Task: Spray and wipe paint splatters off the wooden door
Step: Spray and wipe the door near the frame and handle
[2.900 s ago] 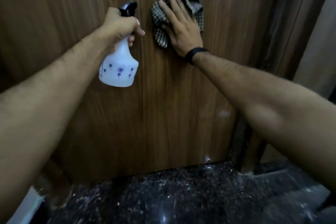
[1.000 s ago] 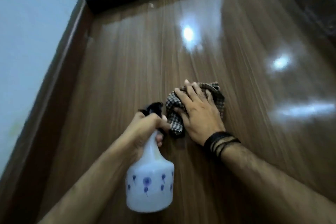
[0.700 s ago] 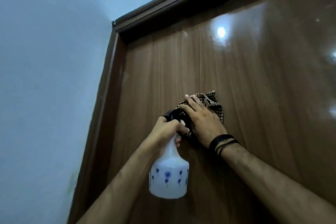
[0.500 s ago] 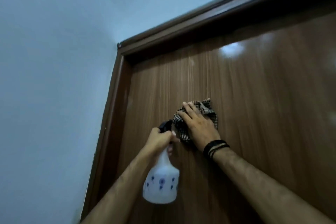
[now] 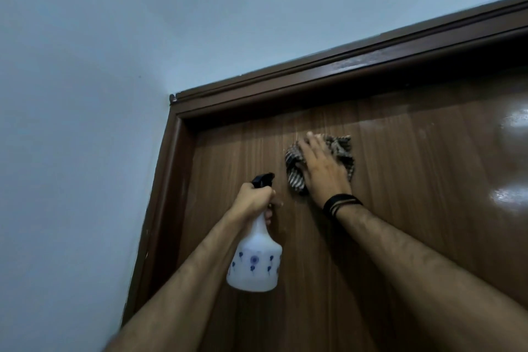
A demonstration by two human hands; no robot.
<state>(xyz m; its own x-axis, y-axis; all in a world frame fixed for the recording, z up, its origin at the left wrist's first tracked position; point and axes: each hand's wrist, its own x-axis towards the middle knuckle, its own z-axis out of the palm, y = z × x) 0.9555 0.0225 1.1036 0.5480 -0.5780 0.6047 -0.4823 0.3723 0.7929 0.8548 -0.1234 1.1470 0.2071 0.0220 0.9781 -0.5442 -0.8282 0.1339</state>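
1. We are looking up at the wooden door [image 5: 400, 208], its brown grain running up and down, with bright glare patches at 3 o'clock of the view.
2. Our right hand [image 5: 323, 168] lies flat on the cloth [image 5: 340, 148], fingers stretched out and close together, pressing it against the door near the top edge.
3. The cloth is a crumpled checked rag; it sticks out from under the hand at 12 o'clock, at 3 o'clock and at 9 o'clock of the palm. It is blurred, so we cannot make out its pattern closely.
4. Black bands [image 5: 341, 203] circle our right wrist.
5. Our left hand [image 5: 254, 203] grips the neck of the spray bottle [image 5: 255, 263], fingers curled round it just below the black trigger head [image 5: 263, 180]. Whether a finger sits on the trigger we cannot tell.
6. The bottle is white with small blue flower prints and hangs below the fist, at 7 o'clock of the cloth, close to the door face.
7. The nozzle points up toward 1 o'clock, near the lower left corner of the cloth but apart from it.
8. The dark door frame [image 5: 314, 77] runs across the top and down the left side; the pale blue wall [image 5: 100, 94] fills the view from 9 to 12 o'clock.
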